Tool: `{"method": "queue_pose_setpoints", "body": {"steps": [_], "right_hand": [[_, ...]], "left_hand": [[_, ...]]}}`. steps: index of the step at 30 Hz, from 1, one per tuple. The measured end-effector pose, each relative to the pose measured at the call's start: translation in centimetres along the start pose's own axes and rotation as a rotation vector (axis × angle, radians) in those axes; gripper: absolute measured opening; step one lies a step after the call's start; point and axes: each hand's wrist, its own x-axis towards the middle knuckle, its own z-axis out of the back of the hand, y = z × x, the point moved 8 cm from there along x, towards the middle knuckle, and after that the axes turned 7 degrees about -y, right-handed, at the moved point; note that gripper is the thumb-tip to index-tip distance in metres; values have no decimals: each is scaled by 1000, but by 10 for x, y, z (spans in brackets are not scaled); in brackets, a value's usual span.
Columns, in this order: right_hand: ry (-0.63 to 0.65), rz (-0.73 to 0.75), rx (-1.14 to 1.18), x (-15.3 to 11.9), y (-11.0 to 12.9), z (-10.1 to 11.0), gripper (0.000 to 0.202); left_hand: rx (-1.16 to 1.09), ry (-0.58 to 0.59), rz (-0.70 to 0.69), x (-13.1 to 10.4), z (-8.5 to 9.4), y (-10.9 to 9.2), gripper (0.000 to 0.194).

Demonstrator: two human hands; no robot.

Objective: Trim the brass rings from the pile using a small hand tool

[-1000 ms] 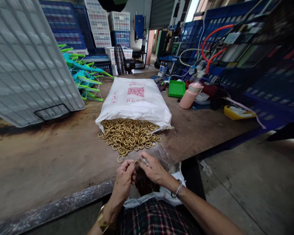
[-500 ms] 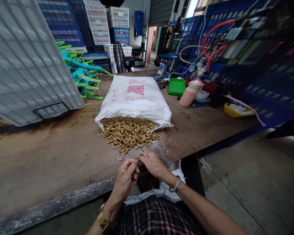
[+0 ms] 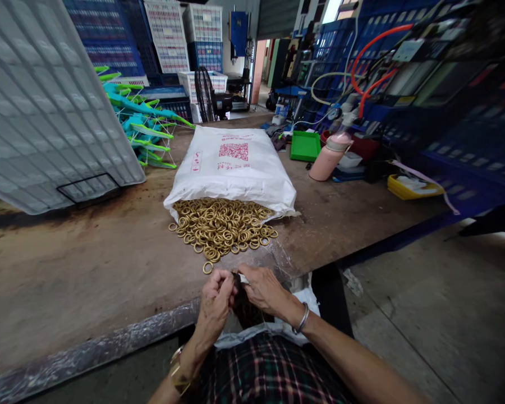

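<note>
My left hand (image 3: 216, 296) is closed in a pinch at the table's front edge; what sits between its fingertips is too small to make out. Close beside it, my right hand (image 3: 266, 289) grips a small pointed metal tool (image 3: 244, 279), mostly covered by the fingers. Beyond both hands, a heap of brass-coloured rings (image 3: 223, 230) spills from the mouth of a white printed sack (image 3: 235, 163) lying on the table. One loose ring (image 3: 208, 267) lies just ahead of my left hand. Under my hands, a pale bag edge (image 3: 244, 335) surrounds a dark hollow at my lap.
A large translucent crate (image 3: 59, 112) stands tilted at the left, with turquoise and green plastic parts (image 3: 145, 123) behind it. To the right are a green tray (image 3: 305, 146), a pink bottle (image 3: 329, 160), a yellow tray (image 3: 414, 188) and a machine with orange hoses (image 3: 364, 92).
The pointed tool has tipped from pointing forward to lying lower between my hands. My right hand has turned slightly, and both hands stay close together. The heap of rings looks the same.
</note>
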Motion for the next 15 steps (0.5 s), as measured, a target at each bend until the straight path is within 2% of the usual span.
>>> {"method": "queue_pose_setpoints", "body": {"steps": [2, 4, 7, 9, 12, 15], "right_hand": [[12, -31, -51, 4, -7, -1, 17], [12, -91, -113, 10, -16, 2, 18], [-21, -196, -163, 19, -30, 14, 19], [-105, -263, -148, 25, -38, 26, 20], [-245, -315, -102, 35, -46, 42, 21], [-273, -321, -119, 49, -48, 46, 23]], "left_hand": [[1, 26, -7, -6, -4, -5, 42], [-44, 103, 19, -14, -11, -8, 41], [-229, 189, 105, -21, -19, -9, 38], [-345, 183, 170, -20, -18, -6, 36], [-404, 125, 252, -14, -13, 4, 35], [-414, 114, 281, -11, -12, 12, 31]]}}
